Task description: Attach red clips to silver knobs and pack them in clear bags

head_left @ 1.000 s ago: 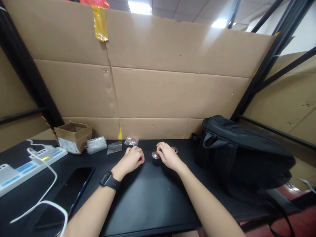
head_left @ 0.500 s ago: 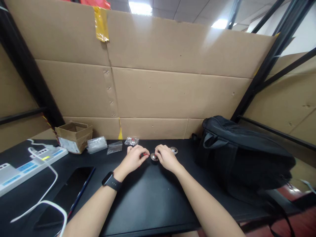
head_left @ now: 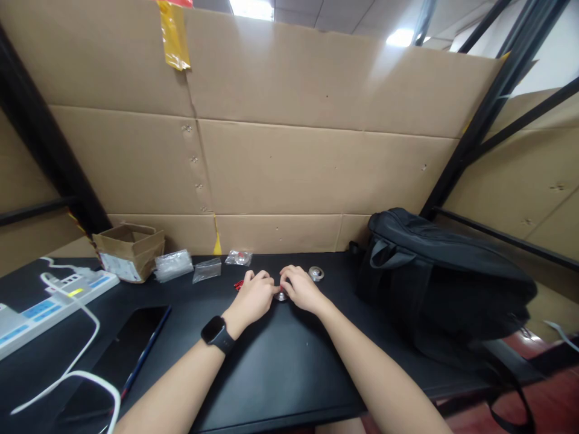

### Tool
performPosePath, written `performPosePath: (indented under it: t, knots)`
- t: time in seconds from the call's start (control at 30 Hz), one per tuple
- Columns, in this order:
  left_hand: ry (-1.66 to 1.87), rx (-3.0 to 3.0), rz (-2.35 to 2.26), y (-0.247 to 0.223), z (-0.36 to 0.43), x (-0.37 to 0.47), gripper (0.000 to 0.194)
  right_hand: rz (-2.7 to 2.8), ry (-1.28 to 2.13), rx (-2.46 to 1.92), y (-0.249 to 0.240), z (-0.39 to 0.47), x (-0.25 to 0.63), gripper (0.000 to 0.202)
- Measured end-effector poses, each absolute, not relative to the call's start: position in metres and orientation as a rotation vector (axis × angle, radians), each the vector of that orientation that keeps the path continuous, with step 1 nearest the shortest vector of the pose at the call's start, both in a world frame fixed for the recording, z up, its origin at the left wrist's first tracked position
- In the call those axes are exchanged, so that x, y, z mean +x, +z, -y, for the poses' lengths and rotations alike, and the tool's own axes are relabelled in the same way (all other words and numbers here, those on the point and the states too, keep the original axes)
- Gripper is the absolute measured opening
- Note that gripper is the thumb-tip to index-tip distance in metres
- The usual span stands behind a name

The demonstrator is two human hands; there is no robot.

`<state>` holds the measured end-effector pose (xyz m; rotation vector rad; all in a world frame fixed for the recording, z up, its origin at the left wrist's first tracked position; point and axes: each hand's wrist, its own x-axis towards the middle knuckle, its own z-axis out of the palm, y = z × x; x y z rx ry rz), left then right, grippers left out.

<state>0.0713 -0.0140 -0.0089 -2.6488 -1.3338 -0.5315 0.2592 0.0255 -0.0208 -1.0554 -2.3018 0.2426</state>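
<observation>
A small round metal piece with a bit of red at its top is between my two hands, low over the black table. My left hand is bent, its fingertips at the left side of the piece. From the other side my right hand pinches at the red top. Red items lie just beyond my left hand, partly hidden by it. A second round metal piece rests behind my right hand.
Clear plastic bags, a small bag with a red item, and an open cardboard box are at the back left. A power strip and a phone lie left. A black backpack stands right.
My left hand has moved right, up against the metal piece and my right hand, uncovering the red items behind it. The view has shifted slightly.
</observation>
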Motion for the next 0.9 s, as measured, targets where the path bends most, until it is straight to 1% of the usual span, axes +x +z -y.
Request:
performPosePath:
  t: [0.2,0.4,0.5,0.57,0.63,0.7,0.83,0.9]
  knots:
    - [-0.480,-2.577,1.252,-0.016,0.012,0.081,0.029,2.269,0.201,-1.099,-0.025,-0.029,0.262,0.010]
    - [-0.536,-2.536,1.276,-0.011,0.015,0.078,0.025,2.329,0.274,-1.086,-0.017,-0.036,0.274,0.006]
    - [-0.615,-2.490,1.303,-0.005,0.015,0.072,0.024,2.233,0.166,-1.272,-0.006,-0.042,0.293,0.014]
    - [-0.695,-2.475,1.327,-0.001,0.014,0.069,0.027,2.185,0.100,-1.417,-0.001,-0.048,0.312,0.025]
    - [-0.796,-2.465,1.370,0.001,0.013,0.065,0.029,2.185,0.138,-1.530,-0.001,-0.055,0.330,0.042]
    - [-0.914,-2.449,1.443,0.002,0.012,0.063,0.029,2.189,0.230,-1.559,-0.004,-0.061,0.344,0.047]
    - [-1.130,-2.393,1.632,-0.001,0.010,0.063,0.019,2.189,0.436,-1.449,-0.013,-0.069,0.354,0.037]
    - [-1.179,-2.381,1.662,-0.002,0.009,0.065,0.018,2.182,0.471,-1.396,-0.015,-0.071,0.354,0.034]
